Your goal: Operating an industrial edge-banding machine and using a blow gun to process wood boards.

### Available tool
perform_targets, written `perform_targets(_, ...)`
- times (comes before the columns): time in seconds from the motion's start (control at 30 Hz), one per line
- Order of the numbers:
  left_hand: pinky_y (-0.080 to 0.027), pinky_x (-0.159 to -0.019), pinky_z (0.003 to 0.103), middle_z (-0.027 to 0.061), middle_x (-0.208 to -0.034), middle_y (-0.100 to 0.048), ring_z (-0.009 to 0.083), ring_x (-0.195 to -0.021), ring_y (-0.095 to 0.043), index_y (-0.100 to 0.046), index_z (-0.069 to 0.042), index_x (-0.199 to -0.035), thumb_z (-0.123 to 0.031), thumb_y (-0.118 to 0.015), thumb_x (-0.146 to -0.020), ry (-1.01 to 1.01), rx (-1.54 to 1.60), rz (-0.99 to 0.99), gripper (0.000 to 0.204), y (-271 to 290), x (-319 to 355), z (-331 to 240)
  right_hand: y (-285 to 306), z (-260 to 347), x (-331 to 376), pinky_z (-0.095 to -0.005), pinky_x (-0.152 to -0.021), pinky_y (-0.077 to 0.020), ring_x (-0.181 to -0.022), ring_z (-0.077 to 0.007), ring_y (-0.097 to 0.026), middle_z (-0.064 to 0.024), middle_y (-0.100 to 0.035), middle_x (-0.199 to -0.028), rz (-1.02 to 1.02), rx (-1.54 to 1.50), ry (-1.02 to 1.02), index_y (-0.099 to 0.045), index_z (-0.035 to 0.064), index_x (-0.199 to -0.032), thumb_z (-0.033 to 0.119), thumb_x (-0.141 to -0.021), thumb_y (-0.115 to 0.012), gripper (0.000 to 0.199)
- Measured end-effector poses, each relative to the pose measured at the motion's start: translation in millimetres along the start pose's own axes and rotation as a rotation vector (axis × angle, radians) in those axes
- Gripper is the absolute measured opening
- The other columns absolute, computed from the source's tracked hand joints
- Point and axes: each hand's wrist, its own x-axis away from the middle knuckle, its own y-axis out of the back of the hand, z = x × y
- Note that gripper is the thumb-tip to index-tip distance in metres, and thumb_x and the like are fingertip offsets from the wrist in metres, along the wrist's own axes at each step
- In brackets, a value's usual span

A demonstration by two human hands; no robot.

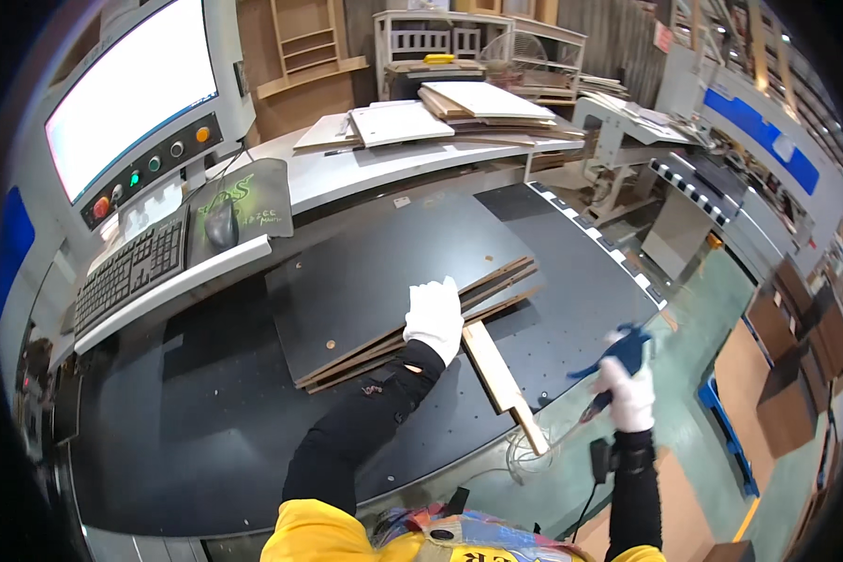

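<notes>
On the black table (206, 426), I'd hold the dark panels (393, 267) steady at their near edge, leave the pale wood strip (492, 368) undisturbed, and aim the blue air gun (631, 347) clear of it. My left hand (435, 318) has its fingers closed on the panels' edge; my right hand (629, 395) is wrapped round the gun's handle. I count one table, about three panels, one strip (possibly two overlapping), one gun, two hands.
</notes>
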Motion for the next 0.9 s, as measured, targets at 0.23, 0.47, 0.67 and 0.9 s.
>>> perform_targets(0.23,-0.035,-0.099,0.053,0.0194,-0.112,-0.058,0.0355,-0.106,-0.053,-0.046,-0.001,-0.138,-0.025,-0.057,-0.087,0.285,-0.158,0.088,0.057,-6.1,-20.7,-48.8,2.8,14.6,-111.0,-0.0261,-0.080,-0.0503,-0.088,-0.0119,-0.064,-0.0059,-0.068,-0.092,0.342,0.215,0.235,-0.061,0.0006,-0.111,0.022,-0.090,-0.066,0.030)
perform_targets(0.47,-0.027,-0.110,0.059,0.0247,-0.129,-0.051,0.0426,-0.123,-0.047,-0.045,-0.006,-0.140,-0.014,-0.047,-0.093,0.568,-0.372,-0.020,0.048,-28.4,-24.4,-83.9,-38.6,4.8,-182.4,-0.0362,-0.069,-0.0530,-0.067,-0.0271,-0.067,-0.0137,-0.066,-0.075,0.701,0.830,0.063,-0.060,0.0005,-0.095,0.044,-0.083,-0.064,0.045)
perform_targets(0.67,-0.026,-0.111,0.057,0.0229,-0.128,-0.050,0.0409,-0.125,-0.043,-0.046,-0.008,-0.139,-0.015,-0.048,-0.092,0.606,-0.359,-0.153,0.048,-30.1,-24.6,-92.9,-37.0,10.6,-223.0,-0.0404,-0.067,-0.0540,-0.074,-0.0356,-0.068,-0.0206,-0.067,-0.077,0.733,0.909,0.160,-0.064,-0.0021,-0.098,0.041,-0.085,-0.061,0.045)
perform_targets(0.9,-0.025,-0.110,0.056,0.0189,-0.124,-0.052,0.0366,-0.122,-0.044,-0.048,-0.009,-0.137,-0.017,-0.050,-0.089,0.644,-0.309,-0.201,0.049,-25.4,-14.8,-92.1,-31.7,16.3,-186.7,-0.0434,-0.077,-0.0526,-0.085,-0.0410,-0.067,-0.0210,-0.069,-0.086,0.805,1.054,0.400,-0.064,0.0008,-0.102,0.044,-0.084,-0.059,0.047)
